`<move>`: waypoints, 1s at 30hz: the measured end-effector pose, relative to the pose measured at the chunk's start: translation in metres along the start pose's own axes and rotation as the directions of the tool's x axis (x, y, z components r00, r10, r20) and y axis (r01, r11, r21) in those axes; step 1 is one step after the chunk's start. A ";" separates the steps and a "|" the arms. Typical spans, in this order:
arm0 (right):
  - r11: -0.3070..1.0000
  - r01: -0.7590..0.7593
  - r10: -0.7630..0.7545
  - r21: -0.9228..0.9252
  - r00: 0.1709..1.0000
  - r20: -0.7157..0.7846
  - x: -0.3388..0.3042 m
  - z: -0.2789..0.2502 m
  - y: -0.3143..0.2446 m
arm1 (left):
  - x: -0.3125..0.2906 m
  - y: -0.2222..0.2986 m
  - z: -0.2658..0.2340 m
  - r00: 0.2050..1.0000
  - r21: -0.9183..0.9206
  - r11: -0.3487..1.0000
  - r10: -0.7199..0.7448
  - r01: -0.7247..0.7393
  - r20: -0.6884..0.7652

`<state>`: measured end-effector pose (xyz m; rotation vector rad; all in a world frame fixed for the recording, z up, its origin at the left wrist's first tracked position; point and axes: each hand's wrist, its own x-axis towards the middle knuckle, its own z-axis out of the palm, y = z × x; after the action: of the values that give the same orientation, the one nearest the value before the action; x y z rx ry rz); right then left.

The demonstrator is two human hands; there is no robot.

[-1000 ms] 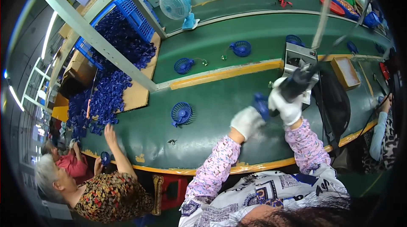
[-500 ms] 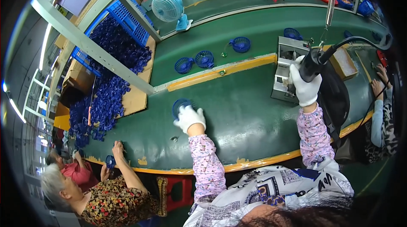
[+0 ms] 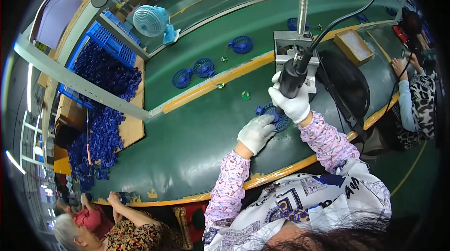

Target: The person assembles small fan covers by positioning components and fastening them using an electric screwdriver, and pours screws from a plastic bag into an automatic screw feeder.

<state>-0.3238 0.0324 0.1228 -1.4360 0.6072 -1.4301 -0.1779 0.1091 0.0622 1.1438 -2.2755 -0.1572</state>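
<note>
In a white glove, my left hand is closed on the near left side of a round blue plastic fan cage lying on the green table. My right hand, also gloved, grips a black electric screwdriver hanging from a coiled metal spring. The screwdriver's lower end points down at the fan cage; whether it touches a screw is hidden by my hands. A small green circuit board lies just beyond the cage. Behind the screwdriver stands a metal box-shaped device.
More blue fan cages sit beyond the yellow-edged ledge. A heap of blue parts covers the left side. To the right are a black bag and a cardboard box. Co-workers' hands work at both sides.
My left hand has brought the fan cage rightward along the table. My right hand has moved the screwdriver from the metal device to above the cage. The whole view has shifted.
</note>
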 end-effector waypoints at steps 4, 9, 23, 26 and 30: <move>0.999 0.023 -0.024 -0.022 1.000 -0.020 -0.002 0.002 0.014 | -0.001 0.001 0.000 1.000 -0.006 1.000 -0.007 0.007 0.010; 0.999 -0.022 0.023 -0.046 1.000 0.018 0.000 0.007 0.018 | 0.002 0.004 -0.003 1.000 0.004 1.000 -0.010 0.010 0.029; 0.993 0.109 -0.106 0.039 0.991 -0.082 0.021 -0.014 -0.035 | 0.009 0.015 -0.021 0.994 0.112 0.990 -0.082 0.090 -0.079; 0.960 0.237 -0.264 -0.150 0.944 -0.199 0.038 -0.033 -0.036 | 0.006 0.016 -0.023 0.980 0.123 0.977 -0.161 0.176 -0.116; 0.991 0.126 -0.135 -0.052 0.959 -0.251 0.040 -0.038 -0.023 | 0.005 0.017 -0.019 0.952 0.173 0.938 -0.306 0.300 0.010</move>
<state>-0.3588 -0.0043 0.1545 -1.3510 0.7114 -1.7327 -0.1815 0.1183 0.0864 1.5917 -2.1629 -0.1052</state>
